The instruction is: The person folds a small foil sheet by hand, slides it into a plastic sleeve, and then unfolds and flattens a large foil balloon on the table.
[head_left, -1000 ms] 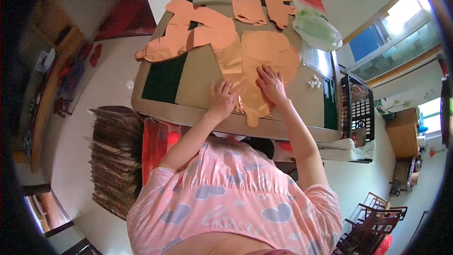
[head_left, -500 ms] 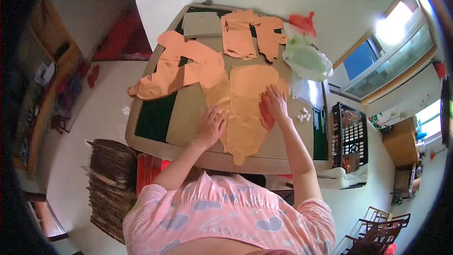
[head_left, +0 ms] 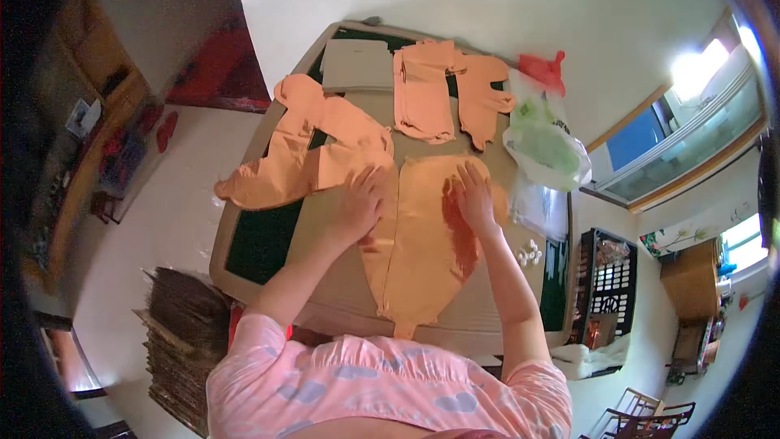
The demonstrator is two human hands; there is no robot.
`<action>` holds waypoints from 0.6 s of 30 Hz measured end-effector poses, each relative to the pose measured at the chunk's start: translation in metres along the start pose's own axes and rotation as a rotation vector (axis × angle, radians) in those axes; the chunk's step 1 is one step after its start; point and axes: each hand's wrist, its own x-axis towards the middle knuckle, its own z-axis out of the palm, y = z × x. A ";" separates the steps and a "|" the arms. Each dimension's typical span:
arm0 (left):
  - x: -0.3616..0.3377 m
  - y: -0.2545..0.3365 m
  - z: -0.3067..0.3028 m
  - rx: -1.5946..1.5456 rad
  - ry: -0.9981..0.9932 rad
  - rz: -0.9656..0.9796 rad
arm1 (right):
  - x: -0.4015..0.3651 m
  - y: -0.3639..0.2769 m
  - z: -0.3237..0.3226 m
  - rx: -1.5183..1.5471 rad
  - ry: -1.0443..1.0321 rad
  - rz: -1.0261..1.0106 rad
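A flat, uninflated rose-gold foil balloon lies lengthwise in front of me, its narrow end towards my body. My right hand rests flat on its upper right part, fingers stretched forward. Reddish reflections show beside that hand. On the balloon's left side lies my left hand, palm down and fingers extended, close to a second, branching foil balloon spread towards the left edge. Neither hand grips anything.
At the table's far side are a grey flat stack, folded foil balloons, another foil piece and a plastic bag. Small white pieces lie at the right. A black crate and stacked cardboard flank the table.
My left hand has slid forward, away from my body, along the foil. My right hand stays on the balloon's right side. The view has shifted, so the table sits lower in it.
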 end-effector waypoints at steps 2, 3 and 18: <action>0.055 -0.015 0.006 0.023 0.011 0.089 | 0.037 0.006 -0.001 0.057 0.096 -0.102; 0.083 -0.024 0.015 0.051 -0.008 0.135 | 0.056 0.011 0.005 0.046 0.117 -0.161; 0.174 -0.066 0.108 -0.019 -0.120 -0.083 | 0.163 0.009 0.049 0.207 -0.044 -0.318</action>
